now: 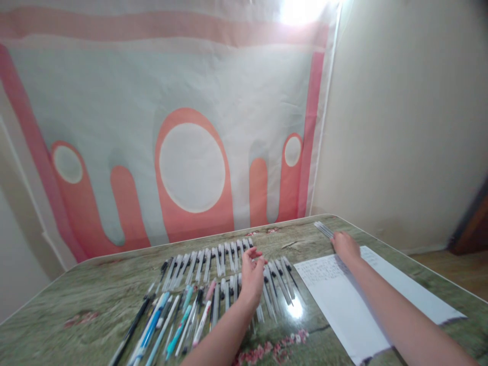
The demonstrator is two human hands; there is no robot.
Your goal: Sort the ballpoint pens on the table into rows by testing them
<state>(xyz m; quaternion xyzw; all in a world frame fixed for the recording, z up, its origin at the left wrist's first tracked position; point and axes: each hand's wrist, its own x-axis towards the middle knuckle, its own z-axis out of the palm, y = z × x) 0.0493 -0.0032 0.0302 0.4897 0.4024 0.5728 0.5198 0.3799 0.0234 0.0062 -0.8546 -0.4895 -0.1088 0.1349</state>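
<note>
My left hand (252, 274) hovers over the lower row of pens, its fingers loosely bent and apart with nothing visible between them. Under and beside it lie translucent pens with dark grips (280, 279), side by side. My right hand (346, 247) is at the far right of the table, fingers curled down over the near ends of several thin grey pen refills (323, 229). Its fingertips are partly hidden. Beneath the right forearm lies a white sheet of paper (339, 300) with handwriting at its top.
Another row of translucent pens (208, 262) lies farther back. Assorted pens, including a turquoise pen (178, 333), a blue-and-white pen (148, 330) and a black pen (131, 328), lie front left. A patterned banner (236, 91) hangs behind the marbled green table (76, 290).
</note>
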